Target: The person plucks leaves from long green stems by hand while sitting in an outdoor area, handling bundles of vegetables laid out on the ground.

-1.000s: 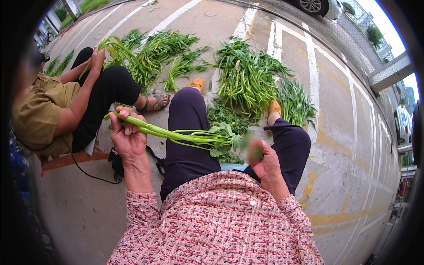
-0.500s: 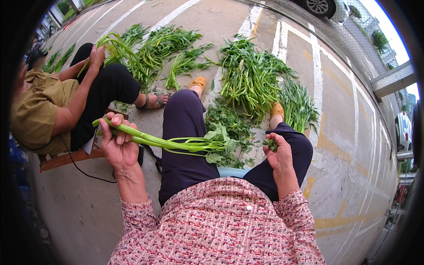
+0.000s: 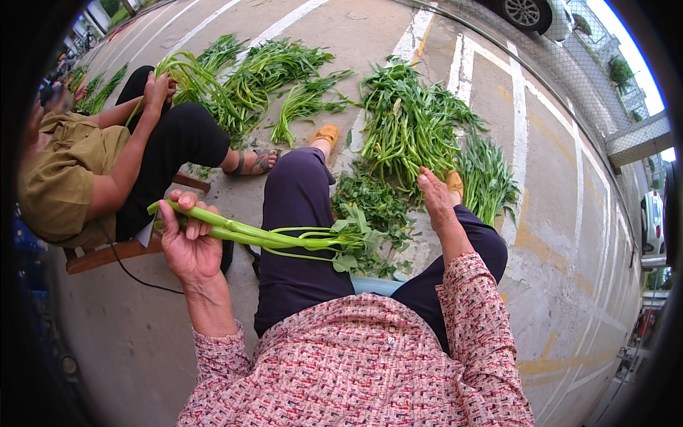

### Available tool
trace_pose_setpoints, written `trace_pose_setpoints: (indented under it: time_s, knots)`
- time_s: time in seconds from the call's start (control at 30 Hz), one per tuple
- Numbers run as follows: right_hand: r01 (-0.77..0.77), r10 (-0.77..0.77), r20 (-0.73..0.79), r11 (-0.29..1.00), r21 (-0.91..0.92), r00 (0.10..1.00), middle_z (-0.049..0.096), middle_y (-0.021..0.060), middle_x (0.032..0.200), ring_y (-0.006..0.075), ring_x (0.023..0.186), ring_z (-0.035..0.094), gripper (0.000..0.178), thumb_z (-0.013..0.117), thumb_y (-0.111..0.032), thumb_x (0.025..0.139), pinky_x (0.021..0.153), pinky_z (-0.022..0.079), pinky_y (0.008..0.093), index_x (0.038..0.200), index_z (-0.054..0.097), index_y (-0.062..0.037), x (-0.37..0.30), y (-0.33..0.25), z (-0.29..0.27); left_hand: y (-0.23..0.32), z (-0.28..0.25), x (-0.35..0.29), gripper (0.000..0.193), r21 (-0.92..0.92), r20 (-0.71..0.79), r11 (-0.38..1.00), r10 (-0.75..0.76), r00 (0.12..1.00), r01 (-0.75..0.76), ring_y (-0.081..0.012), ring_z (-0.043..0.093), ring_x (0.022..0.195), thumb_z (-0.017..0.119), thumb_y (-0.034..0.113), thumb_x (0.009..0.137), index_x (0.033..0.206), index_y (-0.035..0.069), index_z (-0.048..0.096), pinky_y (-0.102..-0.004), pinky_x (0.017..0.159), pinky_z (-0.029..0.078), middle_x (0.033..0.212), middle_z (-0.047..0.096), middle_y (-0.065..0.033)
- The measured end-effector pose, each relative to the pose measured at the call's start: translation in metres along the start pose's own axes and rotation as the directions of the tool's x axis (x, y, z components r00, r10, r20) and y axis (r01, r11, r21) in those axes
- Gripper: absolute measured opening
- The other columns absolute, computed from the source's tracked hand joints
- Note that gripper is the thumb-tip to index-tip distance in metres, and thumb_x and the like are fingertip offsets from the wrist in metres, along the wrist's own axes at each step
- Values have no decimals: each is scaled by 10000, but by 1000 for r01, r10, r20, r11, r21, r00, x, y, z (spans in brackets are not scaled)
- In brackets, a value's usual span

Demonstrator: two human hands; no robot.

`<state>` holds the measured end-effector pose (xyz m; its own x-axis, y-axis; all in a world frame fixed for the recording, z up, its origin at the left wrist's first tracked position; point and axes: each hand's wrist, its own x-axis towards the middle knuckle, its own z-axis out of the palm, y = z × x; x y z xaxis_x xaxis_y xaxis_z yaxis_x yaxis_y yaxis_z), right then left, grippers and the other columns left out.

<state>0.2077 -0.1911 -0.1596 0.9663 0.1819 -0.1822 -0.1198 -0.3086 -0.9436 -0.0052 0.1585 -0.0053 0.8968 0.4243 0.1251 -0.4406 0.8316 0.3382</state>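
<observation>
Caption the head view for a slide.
Left hand gripping leafy green stalks, right hand extended near a heap of greens on pavement.

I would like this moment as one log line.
left hand: holds stalks | right hand: by heap, contact unclear | leaf pile: on ground

2 held veg bunches [image 3: 245,233], 2 orange shoes [image 3: 325,134], 1 sandal [image 3: 261,164], prob. 2 cars [image 3: 651,217].

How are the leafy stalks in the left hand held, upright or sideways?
Sideways: the leafy stalks stretch rightward from the left hand, their leaves at the right end.
</observation>
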Motion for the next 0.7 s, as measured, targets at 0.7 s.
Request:
trace_pose_setpoints:
  time_s: [0.7]
  knots:
    - [63,-80,145,991,117,986,480,66,1296,96,1117,458,499,507,-201,885,937,359,273,1335,383,-27,-50,-60,-11,21,-21,0,355,-61,-292,973,196,936,-223,-189,487,664,447,286,925,982,-60,504,-339,658,407,962,570,-181]
